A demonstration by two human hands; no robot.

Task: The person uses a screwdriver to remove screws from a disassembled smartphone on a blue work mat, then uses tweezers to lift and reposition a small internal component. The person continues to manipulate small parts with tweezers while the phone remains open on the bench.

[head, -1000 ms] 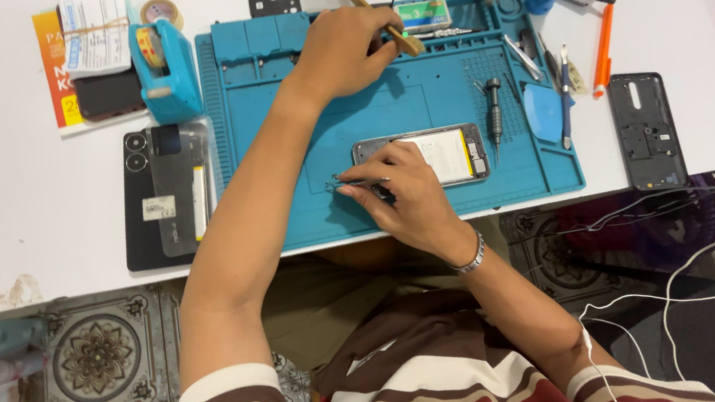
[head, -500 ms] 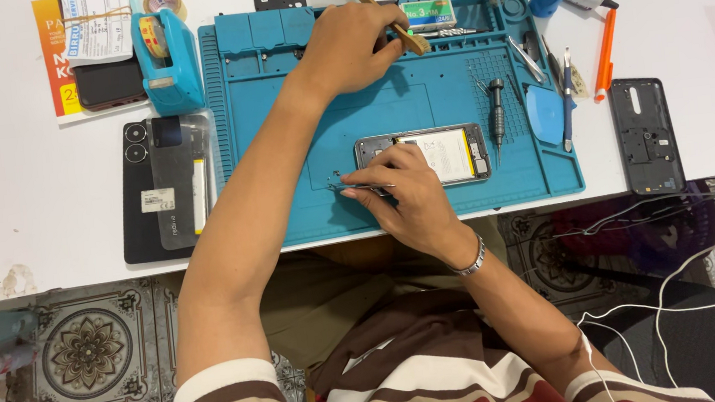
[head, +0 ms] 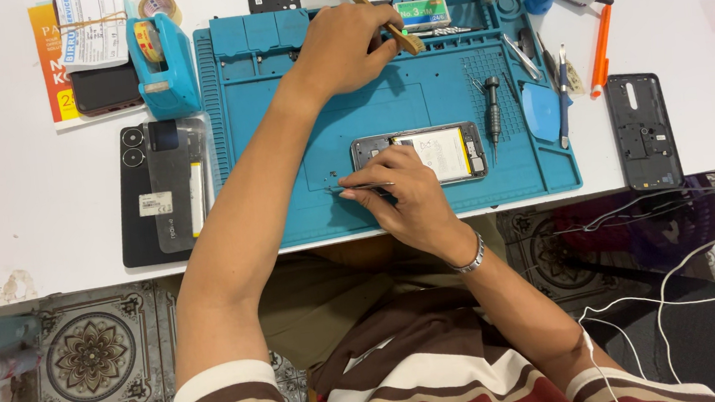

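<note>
Head view: my right hand point(head: 405, 196) pinches thin tweezers point(head: 354, 188), grip closed on them, tips on the blue mat point(head: 366, 113) near its front edge, just left of the opened phone point(head: 440, 154). My left hand point(head: 351, 44) is closed around a wooden-handled brush point(head: 388, 19) near the mat's back edge. Bare mat lies between my hands.

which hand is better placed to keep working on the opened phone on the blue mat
Right. The right hand already rests at the opened phone with thin tweezers in its grip. The left hand is far up the blue mat, holding a wooden-handled brush.
</note>
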